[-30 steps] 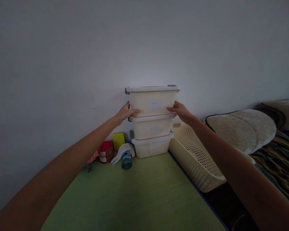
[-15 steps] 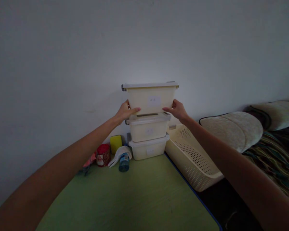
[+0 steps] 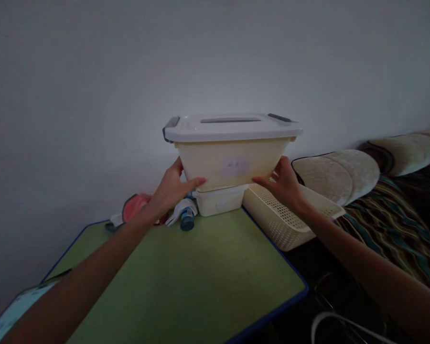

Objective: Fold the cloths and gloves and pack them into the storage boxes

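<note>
Between my hands is a cream storage box point(image 3: 208, 160) with a white lid, grey side latches and a pale label on its front. My left hand point(image 3: 175, 186) grips its lower left end, thumb on the front face. My right hand point(image 3: 281, 184) grips the lower right end the same way. The box hangs level in the air, in front of the stack. Below and behind it, a lower white box point(image 3: 220, 203) stands on the green table point(image 3: 200, 267); the box I hold hides whatever sits on top of that one.
Left of the stack lie a blue jar point(image 3: 187, 220), a white cloth point(image 3: 181, 208) and a pink item point(image 3: 133, 206). A cream perforated basket point(image 3: 290, 234) stands right of the table. Beige cushions point(image 3: 338, 174) and a striped cover point(image 3: 394, 224) are farther right; a wall rises behind.
The held box has come off the stack toward me and looks larger, with its lid top now showing. My view has shifted so more of the table's near edge appears.
</note>
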Tool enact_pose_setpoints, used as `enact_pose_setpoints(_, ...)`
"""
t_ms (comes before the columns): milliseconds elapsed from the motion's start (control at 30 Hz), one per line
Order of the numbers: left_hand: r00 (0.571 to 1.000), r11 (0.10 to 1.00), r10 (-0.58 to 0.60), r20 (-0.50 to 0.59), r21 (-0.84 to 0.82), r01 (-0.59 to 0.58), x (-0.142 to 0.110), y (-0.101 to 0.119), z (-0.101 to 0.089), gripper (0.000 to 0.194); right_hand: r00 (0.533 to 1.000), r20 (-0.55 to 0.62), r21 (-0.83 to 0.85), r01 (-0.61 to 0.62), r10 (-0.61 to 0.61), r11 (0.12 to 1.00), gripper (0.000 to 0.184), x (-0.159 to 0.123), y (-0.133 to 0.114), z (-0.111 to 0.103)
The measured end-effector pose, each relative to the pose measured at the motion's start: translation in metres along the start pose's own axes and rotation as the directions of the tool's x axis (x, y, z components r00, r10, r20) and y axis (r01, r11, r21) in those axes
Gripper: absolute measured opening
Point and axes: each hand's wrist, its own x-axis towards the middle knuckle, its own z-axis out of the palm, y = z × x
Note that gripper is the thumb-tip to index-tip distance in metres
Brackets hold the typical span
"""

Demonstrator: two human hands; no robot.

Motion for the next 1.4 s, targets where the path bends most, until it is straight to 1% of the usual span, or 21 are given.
enact_pose_setpoints(133, 0.994, 0.993, -0.11, -0.008, 0.052, 0.11, -0.047, -0.007, 0.0, 0.056, 1.0, -0.023, -0.034, 0.009, -0.009, 0.999, 0.061, -0.046, -0.001, 0.003)
enact_pose_setpoints(233, 0.984, 0.982, -0.178, -0.014, 0.067, 0.178, -0.08, -0.021, 0.002, 0.053, 0.999, -0.026, -0.057, -0.02, 0.019, 0.998, 0.062, -0.078, 0.005, 0.008)
enact_pose_setpoints(367, 0.969, 0.964, -0.243, -0.037, 0.107, 0.245, -0.124, -0.045, 0.004, 0.051, 0.996, -0.034, -0.05, -0.084, 0.082, 0.995, 0.065, -0.121, 0.023, 0.019)
enact_pose_setpoints(433, 0.956, 0.947, -0.283, -0.073, 0.136, 0.29, -0.147, -0.058, 0.005, 0.051, 0.99, -0.046, -0.104, -0.139, 0.135, 0.985, 0.059, -0.144, 0.036, 0.026)
enact_pose_setpoints(467, 0.945, 0.938, -0.313, -0.097, 0.128, 0.324, -0.16, -0.065, 0.005, 0.054, 0.986, -0.034, -0.162, -0.169, 0.165, 0.972, 0.053, -0.156, 0.042, 0.03)
enact_pose_setpoints(500, 0.929, 0.923, -0.359, -0.086, 0.114, 0.367, -0.172, -0.07, 0.005, 0.056, 0.981, 0.005, -0.201, -0.19, 0.195, 0.961, 0.048, -0.167, 0.049, 0.033)
enact_pose_setpoints(533, 0.91, 0.904, -0.411, -0.057, 0.103, 0.415, -0.185, -0.076, 0.005, 0.057, 0.975, 0.026, -0.214, -0.211, 0.222, 0.954, 0.047, -0.177, 0.056, 0.037)
enact_pose_setpoints(567, 0.89, 0.885, -0.452, -0.059, 0.092, 0.456, -0.197, -0.081, 0.005, 0.058, 0.968, 0.037, -0.226, -0.233, 0.247, 0.946, 0.047, -0.187, 0.061, 0.041)
enact_pose_setpoints(600, 0.871, 0.869, -0.479, -0.109, 0.081, 0.488, -0.208, -0.085, 0.004, 0.059, 0.96, 0.053, -0.231, -0.256, 0.275, 0.939, 0.047, -0.196, 0.066, 0.045)
enact_pose_setpoints(667, 0.85, 0.854, -0.498, -0.17, 0.073, 0.515, -0.228, -0.092, 0.001, 0.055, 0.937, 0.112, -0.235, -0.298, 0.33, 0.925, 0.048, -0.209, 0.072, 0.054)
enact_pose_setpoints(733, 0.85, 0.852, -0.495, -0.178, 0.094, 0.516, -0.243, -0.096, -0.005, 0.05, 0.922, 0.159, -0.228, -0.313, 0.352, 0.922, 0.048, -0.217, 0.074, 0.064)
enact_pose_setpoints(833, 0.85, 0.843, -0.483, -0.211, 0.152, 0.517, -0.257, -0.101, -0.015, 0.041, 0.922, 0.186, -0.193, -0.303, 0.339, 0.933, 0.048, -0.22, 0.071, 0.079)
enact_pose_setpoints(933, 0.821, 0.817, -0.488, -0.296, 0.177, 0.549, -0.262, -0.104, -0.02, 0.036, 0.917, 0.217, -0.187, -0.298, 0.335, 0.936, 0.05, -0.217, 0.067, 0.091)
enact_pose_setpoints(967, 0.816, 0.813, -0.492, -0.305, 0.176, 0.556, -0.264, -0.104, -0.021, 0.036, 0.91, 0.237, -0.197, -0.298, 0.34, 0.934, 0.049, -0.216, 0.066, 0.094)
enact_pose_setpoints(1033, 0.814, 0.814, -0.499, -0.296, 0.161, 0.558, -0.266, -0.105, -0.023, 0.038, 0.896, 0.272, -0.218, -0.298, 0.351, 0.929, 0.048, -0.212, 0.064, 0.098)
enact_pose_setpoints(1100, 0.81, 0.812, -0.524, -0.263, 0.133, 0.568, -0.267, -0.106, -0.026, 0.041, 0.891, 0.283, -0.238, -0.293, 0.355, 0.926, 0.049, -0.21, 0.064, 0.1)
enact_pose_setpoints(1233, 0.787, 0.799, -0.585, -0.195, 0.027, 0.601, -0.267, -0.112, -0.028, 0.043, 0.882, 0.304, -0.273, -0.28, 0.359, 0.92, 0.053, -0.208, 0.066, 0.102)
enact_pose_setpoints(1333, 0.746, 0.776, -0.63, -0.217, -0.151, 0.612, -0.264, -0.114, -0.023, 0.042, 0.865, 0.375, -0.286, -0.234, 0.333, 0.929, 0.052, -0.209, 0.069, 0.102)
enact_pose_setpoints(1400, 0.713, 0.743, -0.667, -0.216, -0.267, 0.614, -0.262, -0.114, -0.022, 0.047, 0.869, 0.385, -0.289, -0.208, 0.312, 0.934, 0.05, -0.206, 0.069, 0.1)
